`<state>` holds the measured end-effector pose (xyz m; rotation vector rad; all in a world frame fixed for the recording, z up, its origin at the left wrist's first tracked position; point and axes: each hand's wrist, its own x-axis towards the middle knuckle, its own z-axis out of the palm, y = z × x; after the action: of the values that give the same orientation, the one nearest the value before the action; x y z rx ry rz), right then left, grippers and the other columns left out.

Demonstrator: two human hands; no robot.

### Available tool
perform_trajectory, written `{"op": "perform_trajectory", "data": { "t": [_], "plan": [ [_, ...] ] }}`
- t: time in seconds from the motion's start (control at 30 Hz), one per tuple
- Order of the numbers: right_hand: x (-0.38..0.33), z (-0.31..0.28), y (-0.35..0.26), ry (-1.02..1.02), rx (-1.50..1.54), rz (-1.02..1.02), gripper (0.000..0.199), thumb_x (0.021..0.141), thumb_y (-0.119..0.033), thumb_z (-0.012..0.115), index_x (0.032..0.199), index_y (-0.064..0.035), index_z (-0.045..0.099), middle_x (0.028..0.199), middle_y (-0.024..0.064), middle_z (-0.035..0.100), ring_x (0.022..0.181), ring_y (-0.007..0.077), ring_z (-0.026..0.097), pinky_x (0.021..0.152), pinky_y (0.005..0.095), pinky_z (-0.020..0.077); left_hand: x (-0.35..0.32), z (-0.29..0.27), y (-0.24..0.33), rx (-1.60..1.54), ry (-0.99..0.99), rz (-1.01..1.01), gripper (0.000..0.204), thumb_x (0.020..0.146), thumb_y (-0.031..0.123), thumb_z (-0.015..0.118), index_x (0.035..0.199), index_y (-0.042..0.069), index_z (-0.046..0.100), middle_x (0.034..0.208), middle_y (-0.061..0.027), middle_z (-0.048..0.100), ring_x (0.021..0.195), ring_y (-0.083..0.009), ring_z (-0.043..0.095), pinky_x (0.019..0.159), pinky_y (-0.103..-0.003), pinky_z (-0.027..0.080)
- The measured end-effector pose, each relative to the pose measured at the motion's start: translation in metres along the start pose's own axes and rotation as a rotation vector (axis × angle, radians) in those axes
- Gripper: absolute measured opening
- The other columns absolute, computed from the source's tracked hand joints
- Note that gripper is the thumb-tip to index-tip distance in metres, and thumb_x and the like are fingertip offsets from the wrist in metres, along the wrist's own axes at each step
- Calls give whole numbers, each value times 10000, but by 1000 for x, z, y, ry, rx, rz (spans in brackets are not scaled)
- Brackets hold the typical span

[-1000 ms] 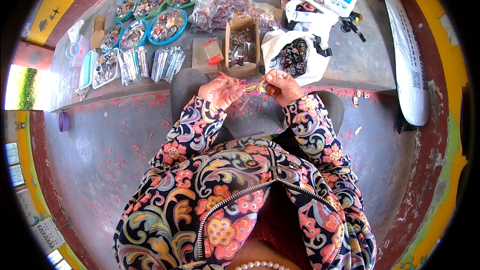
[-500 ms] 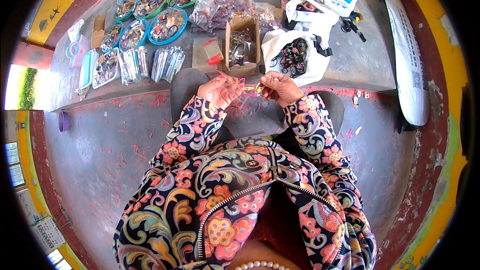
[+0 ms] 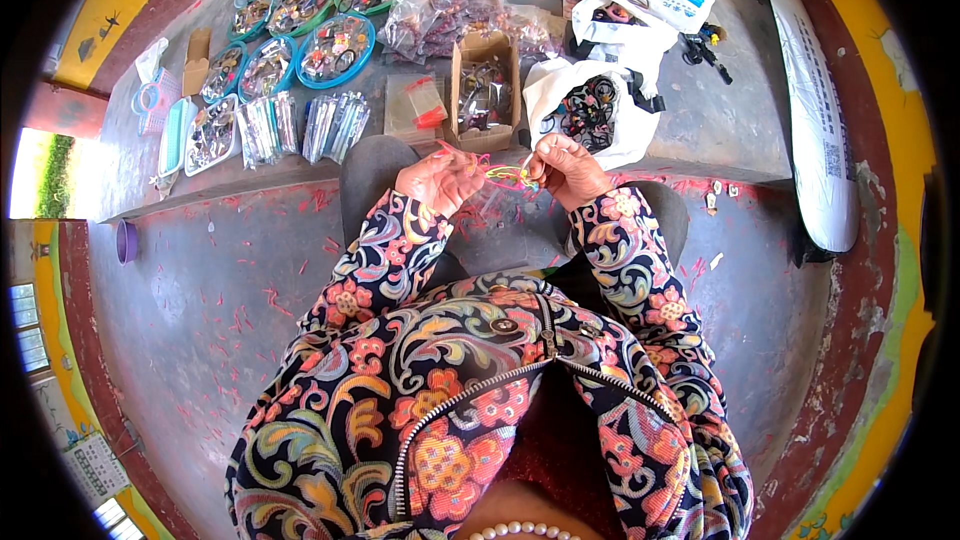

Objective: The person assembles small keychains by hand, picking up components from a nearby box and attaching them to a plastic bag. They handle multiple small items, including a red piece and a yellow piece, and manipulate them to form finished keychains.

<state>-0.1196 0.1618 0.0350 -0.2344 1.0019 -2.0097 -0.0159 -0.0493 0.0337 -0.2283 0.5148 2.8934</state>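
Thin pink and yellow cords, loop-like in shape, (image 3: 508, 176) stretch between my two hands in front of my knees. My left hand (image 3: 440, 180) is closed on their pink end, with a strip of pink-red poking out above the fingers and a clear bit of plastic hanging below. Thumb and forefinger of my right hand (image 3: 568, 172) pinch the yellow end, where a slim whitish piece stands up by the fingertips. What exactly the fingers cover is hidden.
On the raised ledge ahead stand an open cardboard box (image 3: 458, 90), a white bag of dark bands (image 3: 630, 135), a flat plastic packet (image 3: 400, 110) and several round baskets (image 3: 368, 58) of small goods. A purple cup (image 3: 127, 243) stands left; red scraps litter the floor.
My right hand has turned and risen slightly, and more yellow cord shows between the hands. The whitish piece now stands upright at the right fingertips. My left hand has hardly moved.
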Motion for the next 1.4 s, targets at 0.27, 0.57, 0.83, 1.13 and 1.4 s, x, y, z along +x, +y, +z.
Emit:
{"op": "perform_trajectory", "data": {
  "t": [0.27,0.57,0.83,1.13,1.4],
  "plan": [
    [-3,-1,-4,88,48,-94,173,795,-222,590,715,-82,525,646,44,543,520,118,467,510,246,381,6,-6,-2,-56,5,17,120,768,94,538,843,5,564,901,-156,583,921,-287,560,815,-393,472],
    [-7,-1,-10,-103,17,-144,108,789,-147,589,749,-47,576,682,36,566,552,98,505,523,217,425,1,-5,2,-88,-2,103,119,764,103,540,833,10,568,931,-147,574,906,-272,563,822,-396,464],
    [-8,8,-17,-171,-377,62,64,782,-48,572,830,-9,588,816,91,606,671,120,566,605,223,458,-2,-3,2,-19,-22,34,145,766,132,538,856,24,573,971,-136,557,919,-272,538,793,-420,447],
    [0,2,-4,-130,-516,63,411,736,103,501,1127,-17,449,994,46,541,824,107,547,666,225,459,-3,3,4,-10,-42,74,164,794,149,522,876,16,573,947,-142,541,900,-254,525,781,-379,437],
    [-5,12,-7,0,-478,-16,141,720,70,508,774,-10,612,867,48,604,747,90,549,639,204,424,-14,14,17,-158,-122,185,189,818,121,479,898,-36,550,981,-202,522,904,-277,535,777,-393,482]
  ]
}}
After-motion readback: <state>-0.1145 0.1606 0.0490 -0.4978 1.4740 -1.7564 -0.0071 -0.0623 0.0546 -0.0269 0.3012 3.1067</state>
